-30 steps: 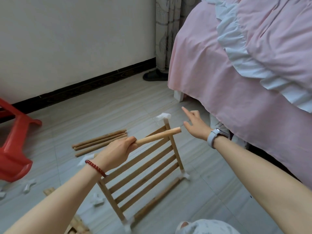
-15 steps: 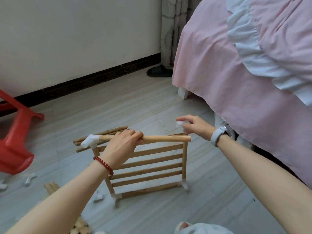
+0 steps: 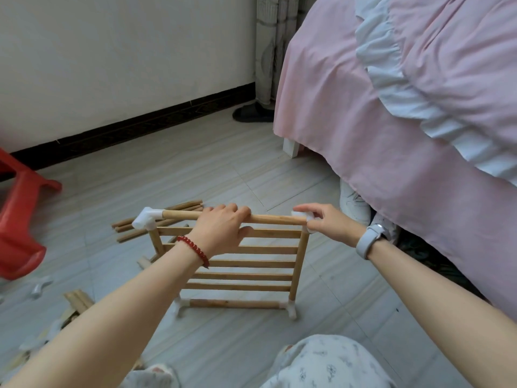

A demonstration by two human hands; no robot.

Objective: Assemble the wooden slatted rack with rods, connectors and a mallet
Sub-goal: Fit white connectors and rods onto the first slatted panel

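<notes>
- Bed (image 3: 377,152), pink cover with white frilled quilt, fills the right side of the room; a dark slipper (image 3: 253,112) lies at its foot by the curtain.
- Floor (image 3: 195,169): pale tile, dark skirting under a white wall.
- Red plastic stool (image 3: 19,222) at the floor's left edge.
- Slatted rack panel (image 3: 237,264) stands upright on the floor, mid-foreground, just beside the person's knees; the bottom rail sits in white corner connectors. Upright likely so the top corners can be reached.
- Top rod (image 3: 268,219) lies level along the panel's upper edge; its left end is seated in a white connector (image 3: 147,219).
- Left hand (image 3: 221,229) curls over the rod mid-span, fingers wrapped round it, probably steadying and aligning it.
- Right hand (image 3: 324,224) pinches the right corner connector (image 3: 300,214) between thumb and fingers, seemingly guiding it onto the rod end; whether the joint is seated cannot be told.
- Spare rods (image 3: 167,210) lie bundled on the floor behind the panel.
- Loose connector (image 3: 40,287) lies near the left edge.
- No mallet seen.
</notes>
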